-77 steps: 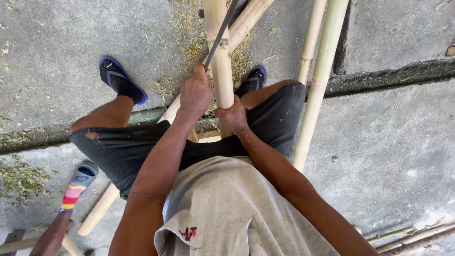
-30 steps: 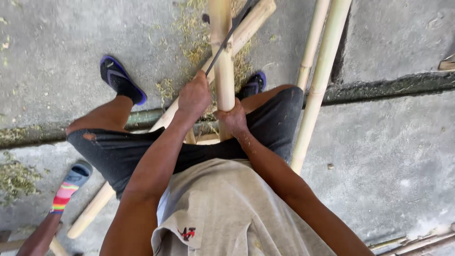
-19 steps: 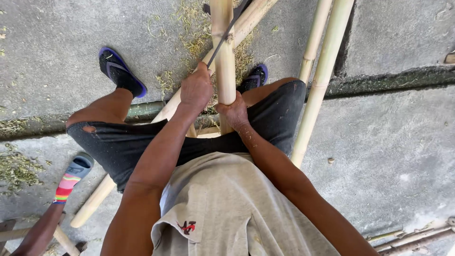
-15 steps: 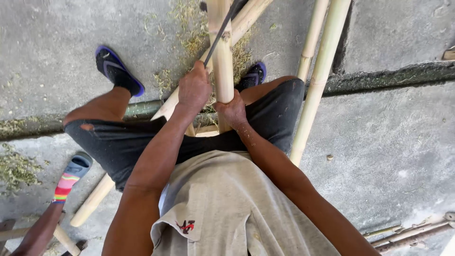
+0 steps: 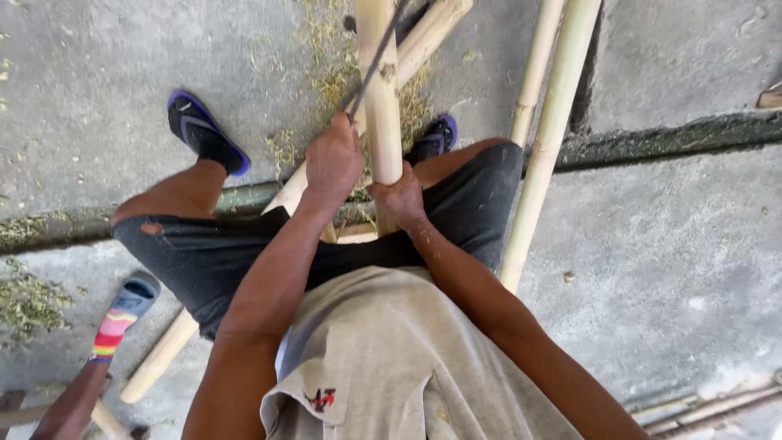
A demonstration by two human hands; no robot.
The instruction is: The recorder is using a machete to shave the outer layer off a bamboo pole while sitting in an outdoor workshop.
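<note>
I sit over a pale bamboo pole (image 5: 380, 90) that stands between my knees and leans away from me. My left hand (image 5: 332, 159) grips the handle of a long dark blade (image 5: 376, 57), whose edge lies against the pole's upper part. My right hand (image 5: 397, 195) is closed around the pole low down, just above my lap. A second bamboo pole (image 5: 285, 191) crosses under the first, running from lower left to upper right.
Two more bamboo poles (image 5: 547, 138) lean at the right. Green shavings (image 5: 24, 297) litter the concrete. My feet wear blue sandals (image 5: 204, 130). Another person's foot in a striped sandal (image 5: 118, 318) is at the lower left. A dark gutter (image 5: 676, 134) crosses the floor.
My left hand has shifted slightly along the pole with the blade, up and back. The striped-sandal foot at the left moved a little. My right hand kept its hold.
</note>
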